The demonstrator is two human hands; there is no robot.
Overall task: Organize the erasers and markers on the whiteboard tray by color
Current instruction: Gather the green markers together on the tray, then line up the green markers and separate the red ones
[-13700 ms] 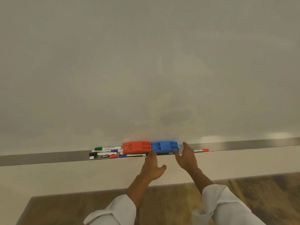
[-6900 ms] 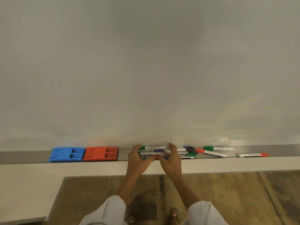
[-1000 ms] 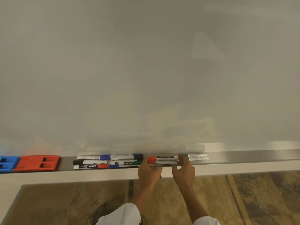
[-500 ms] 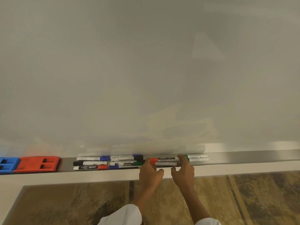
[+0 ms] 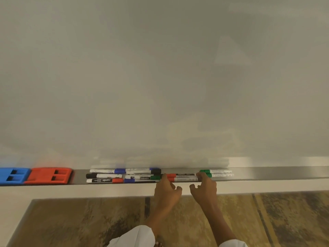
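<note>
Left hand (image 5: 166, 190) and right hand (image 5: 204, 188), fingers loosely curled, touch two red-capped markers (image 5: 183, 177) on the long metal whiteboard tray (image 5: 276, 172); grip unclear.

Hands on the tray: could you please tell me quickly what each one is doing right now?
Left hand: open, fingers resting at the red markers, gripping nothing.
Right hand: open, fingers touching the other end of those markers, near the green markers.

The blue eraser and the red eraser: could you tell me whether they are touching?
Touching. The head view shows the blue eraser and the red eraser butted edge to edge on the tray, no metal visible between them.
</note>
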